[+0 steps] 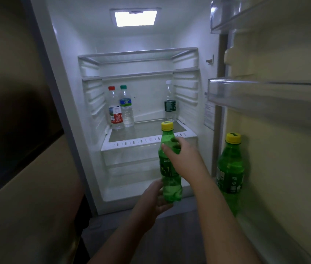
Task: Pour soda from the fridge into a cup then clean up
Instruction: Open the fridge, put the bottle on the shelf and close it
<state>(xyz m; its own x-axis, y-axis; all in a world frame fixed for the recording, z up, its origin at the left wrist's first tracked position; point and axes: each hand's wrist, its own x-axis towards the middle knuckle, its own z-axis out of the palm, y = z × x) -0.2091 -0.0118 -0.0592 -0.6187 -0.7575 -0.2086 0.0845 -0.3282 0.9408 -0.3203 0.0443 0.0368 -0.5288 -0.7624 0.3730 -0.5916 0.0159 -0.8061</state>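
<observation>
Right hand (181,159) fingers wrap soda bottle (170,168); left hand (156,197) cups base, fingertips hidden behind bottle.

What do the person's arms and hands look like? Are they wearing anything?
Both arms are bare as far as the picture shows: no sleeves, gloves, or watch. The left hand and right hand show no rings or bracelets that I can see. The picture is dim and a bit blurry, so tiny things could be missed.
</observation>
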